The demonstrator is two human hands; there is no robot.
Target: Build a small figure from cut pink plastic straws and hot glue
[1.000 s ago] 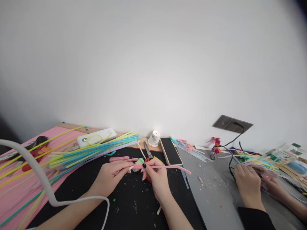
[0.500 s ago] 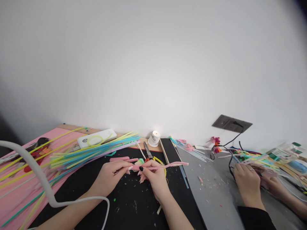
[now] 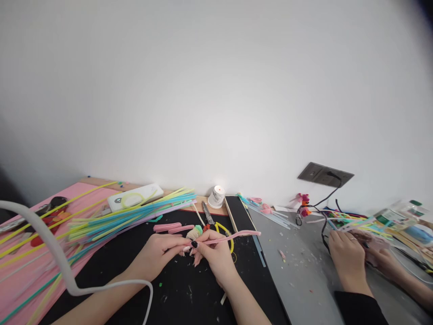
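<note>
A pink fuzzy craft stem (image 3: 242, 233) stretches between my two hands above a black mat, its free end pointing right and curving slightly. My left hand (image 3: 152, 256) pinches the stem near its left part. Black-nailed fingers of my right hand (image 3: 218, 258) are closed on it close beside the left fingertips. Just behind the fingers sits a rolled cream-and-green fuzzy piece (image 3: 194, 233), partly hidden; whether a finger touches it I cannot tell. Short pink stem pieces (image 3: 169, 227) lie behind my left hand.
A metal-bladed tool (image 3: 207, 214), a white cup (image 3: 217, 197) and a dark tray (image 3: 241, 215) stand behind. Bundled coloured stems (image 3: 135, 217), a white power bank (image 3: 135, 197) and a white cable (image 3: 69, 271) are left. A co-worker's hands (image 3: 348, 257) work at right.
My fingers have shifted slightly down and left along with the pink stem. More of the cream-and-green roll shows behind them.
</note>
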